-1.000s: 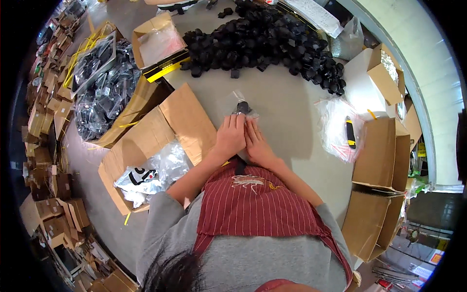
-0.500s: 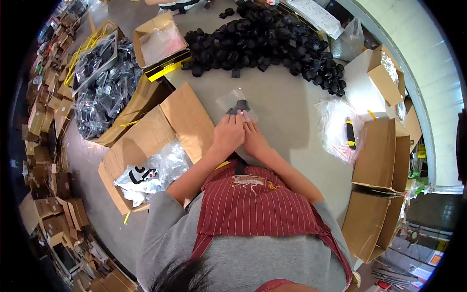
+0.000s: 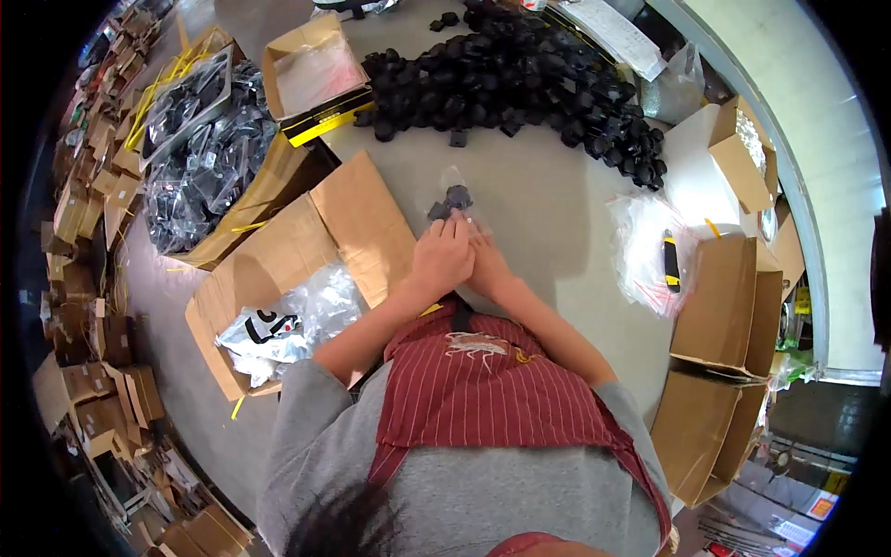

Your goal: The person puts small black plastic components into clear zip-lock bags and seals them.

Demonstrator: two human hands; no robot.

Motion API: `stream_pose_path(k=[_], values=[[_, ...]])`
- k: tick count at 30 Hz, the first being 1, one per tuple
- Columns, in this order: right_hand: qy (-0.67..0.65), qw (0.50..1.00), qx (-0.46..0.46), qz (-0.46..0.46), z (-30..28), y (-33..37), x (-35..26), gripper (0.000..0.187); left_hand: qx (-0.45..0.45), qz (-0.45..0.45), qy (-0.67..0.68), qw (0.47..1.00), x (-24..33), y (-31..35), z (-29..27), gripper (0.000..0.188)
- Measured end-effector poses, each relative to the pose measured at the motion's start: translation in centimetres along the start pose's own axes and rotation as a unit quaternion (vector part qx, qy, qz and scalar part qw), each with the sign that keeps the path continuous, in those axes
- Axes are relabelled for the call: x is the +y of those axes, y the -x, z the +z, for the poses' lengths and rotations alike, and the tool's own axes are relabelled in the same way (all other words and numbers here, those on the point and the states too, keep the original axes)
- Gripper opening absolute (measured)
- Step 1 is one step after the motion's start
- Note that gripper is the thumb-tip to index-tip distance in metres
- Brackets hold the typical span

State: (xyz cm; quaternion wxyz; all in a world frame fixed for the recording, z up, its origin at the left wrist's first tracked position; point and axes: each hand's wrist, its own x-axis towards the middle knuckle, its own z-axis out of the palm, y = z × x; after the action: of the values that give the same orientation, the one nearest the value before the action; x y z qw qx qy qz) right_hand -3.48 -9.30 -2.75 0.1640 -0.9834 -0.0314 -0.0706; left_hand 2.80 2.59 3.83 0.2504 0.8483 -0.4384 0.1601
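Note:
Close together over the grey work surface, my two hands meet at the near edge of a small clear plastic bag (image 3: 451,174). Black plastic parts (image 3: 458,197) show inside it, just beyond my fingertips. My left hand (image 3: 443,251) is closed, its fingers bent over the bag's edge. Beside and partly behind it, my right hand (image 3: 488,264) is closed on the same edge. The fingers hide the bag's near end. A large heap of black plastic parts (image 3: 529,84) lies at the far side.
On the left stand an open carton (image 3: 367,223) with crumpled plastic and a bin of bagged black parts (image 3: 209,153). A small box (image 3: 320,79) holds clear bags. To the right lie loose clear bags (image 3: 640,246), a yellow-black utility knife (image 3: 670,260) and open cartons (image 3: 715,306).
My hands have drawn closer together along the bag's near edge, with the left overlapping the right more. Less of the bag shows spread out around the black parts.

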Motion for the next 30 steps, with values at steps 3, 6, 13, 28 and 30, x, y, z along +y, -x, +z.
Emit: stream_pose_path(k=[3, 6, 13, 28, 30], values=[[0.001, 1.0, -0.003, 0.018, -0.7, 0.3, -0.5, 0.063, -0.008, 0.006, -0.029, 1.0, -0.2, 1.2, 1.2, 0.025], [-0.012, 0.999, 0.035, -0.023, -0.8, -0.3, 0.0, 0.062, -0.008, 0.027, -0.033, 0.999, -0.3, 1.1, 1.3, 0.05], [-0.02, 0.997, 0.064, -0.038, -0.8, -1.7, 0.4, 0.063, -0.029, 0.102, 0.012, 0.994, -1.6, -0.3, -0.1, 0.045], [-0.184, 0.982, 0.033, 0.034, -1.3, 1.2, 3.5, 0.07, -0.237, -0.082, 0.227, 0.941, -6.9, -10.4, 4.1, 0.042], [-0.238, 0.966, 0.1, 0.027, -3.3, 3.4, 2.2, 0.062, -0.118, -0.231, 0.149, 0.954, -9.5, -11.9, 7.8, 0.048]])
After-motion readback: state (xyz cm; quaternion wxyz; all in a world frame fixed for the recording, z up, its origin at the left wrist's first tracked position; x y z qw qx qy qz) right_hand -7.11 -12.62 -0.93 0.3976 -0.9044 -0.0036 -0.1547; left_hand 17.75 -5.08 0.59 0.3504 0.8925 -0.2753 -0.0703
